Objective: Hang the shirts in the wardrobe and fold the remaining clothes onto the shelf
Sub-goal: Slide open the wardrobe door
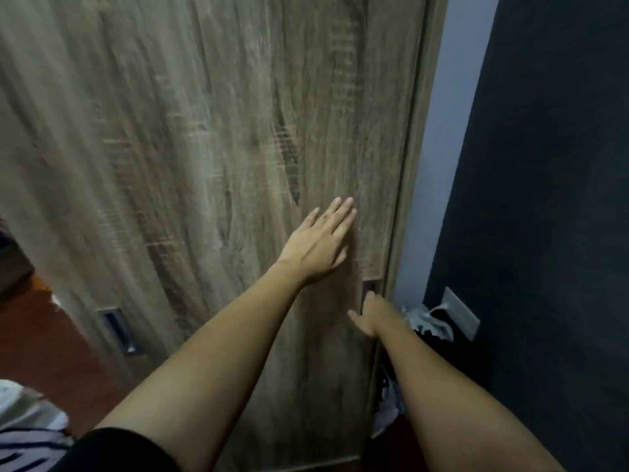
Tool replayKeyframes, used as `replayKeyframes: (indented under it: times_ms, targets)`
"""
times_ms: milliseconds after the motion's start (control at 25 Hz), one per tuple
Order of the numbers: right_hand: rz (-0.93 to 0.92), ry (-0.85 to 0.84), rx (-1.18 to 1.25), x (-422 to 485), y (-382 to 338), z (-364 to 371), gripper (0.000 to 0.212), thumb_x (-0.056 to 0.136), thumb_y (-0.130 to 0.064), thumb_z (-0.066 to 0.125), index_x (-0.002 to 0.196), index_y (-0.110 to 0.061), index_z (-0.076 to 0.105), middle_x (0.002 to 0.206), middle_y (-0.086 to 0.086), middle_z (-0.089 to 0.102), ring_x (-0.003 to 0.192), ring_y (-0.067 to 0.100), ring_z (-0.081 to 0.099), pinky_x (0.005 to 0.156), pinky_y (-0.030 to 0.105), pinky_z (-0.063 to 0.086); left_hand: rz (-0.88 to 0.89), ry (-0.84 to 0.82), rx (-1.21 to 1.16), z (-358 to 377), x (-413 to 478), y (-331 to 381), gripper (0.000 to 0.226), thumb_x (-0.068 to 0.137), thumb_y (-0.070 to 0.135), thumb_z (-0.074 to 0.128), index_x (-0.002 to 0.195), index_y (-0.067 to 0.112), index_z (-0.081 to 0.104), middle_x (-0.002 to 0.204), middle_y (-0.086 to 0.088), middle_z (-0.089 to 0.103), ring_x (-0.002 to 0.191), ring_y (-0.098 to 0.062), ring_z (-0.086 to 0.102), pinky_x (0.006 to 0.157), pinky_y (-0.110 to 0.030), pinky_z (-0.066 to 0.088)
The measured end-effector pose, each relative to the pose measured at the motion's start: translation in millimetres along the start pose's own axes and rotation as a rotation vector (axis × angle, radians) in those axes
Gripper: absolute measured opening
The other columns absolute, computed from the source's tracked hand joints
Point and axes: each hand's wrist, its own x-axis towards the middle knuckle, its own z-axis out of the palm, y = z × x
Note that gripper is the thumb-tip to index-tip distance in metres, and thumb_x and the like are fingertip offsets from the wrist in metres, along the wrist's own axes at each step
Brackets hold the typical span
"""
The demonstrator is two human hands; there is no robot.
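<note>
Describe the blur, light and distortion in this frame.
Head view: motion blur smears the wardrobe door grain into streaks and softens its recessed handle at lower left; the light is dim and flat, with no glare; the dark wall at right shows almost no detail; the wide-angle lens slants and slightly bows the door's right edge.

- A home bedroom is showing: a wood-grain wardrobe door (204, 148) is filling the view.
- Striped fabric (27, 447) is lying near left, beside a red-brown floor (44, 352).
- A socket plate (461, 313) is sitting on the dark right wall (544, 199).
</note>
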Motion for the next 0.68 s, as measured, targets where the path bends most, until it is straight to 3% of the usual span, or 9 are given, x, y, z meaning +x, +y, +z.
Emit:
replayKeyframes:
  times_ms: [160,280,360,480,680]
  targets:
    - [0.025,-0.084,-0.006,22,18,12,0.061,0.092,-0.040,0.050,0.136,-0.003,0.030,0.140,0.017,0.041,0.126,0.033,0.045,0.099,0.039,0.043,0.199,0.238,0.168,28,37,22,0.071,0.086,0.033,0.054,0.147,0.009,0.027,0.156,-0.010,0.022,0.144,-0.024,0.021,0.114,-0.041,0.017]
    - [-0.003,-0.066,0.008,36,25,31,0.066,0.093,-0.045,0.045,0.141,-0.003,0.025,0.138,0.017,0.044,0.123,0.034,0.048,0.096,0.040,0.045,0.180,0.325,0.275,55,54,20,0.077,0.079,0.037,0.062,0.145,0.010,0.032,0.154,-0.008,0.029,0.141,-0.023,0.029,0.113,-0.041,0.023]
    - [-0.016,-0.012,0.025,43,26,35,0.067,0.094,-0.047,0.041,0.142,-0.002,0.025,0.134,0.017,0.049,0.120,0.033,0.051,0.093,0.038,0.046,0.146,0.365,0.309,71,59,15,0.079,0.079,0.038,0.063,0.146,0.011,0.030,0.154,-0.007,0.029,0.142,-0.021,0.026,0.115,-0.040,0.017]
    - [-0.013,0.072,0.087,52,23,43,0.076,0.092,-0.054,0.041,0.142,0.000,0.022,0.131,0.017,0.053,0.117,0.032,0.054,0.089,0.036,0.046,0.142,0.434,0.397,91,64,6,0.073,0.087,0.043,0.048,0.149,0.014,0.021,0.155,-0.001,0.024,0.143,-0.017,0.017,0.114,-0.039,0.007]
    - [0.089,0.177,0.226,53,1,67,0.078,0.088,-0.059,0.046,0.138,-0.002,0.023,0.120,0.014,0.061,0.108,0.028,0.060,0.082,0.034,0.049,0.183,0.547,0.518,104,63,-14,0.064,0.094,0.048,0.034,0.149,0.018,0.022,0.155,0.003,0.020,0.146,-0.013,0.006,0.114,-0.035,0.005]
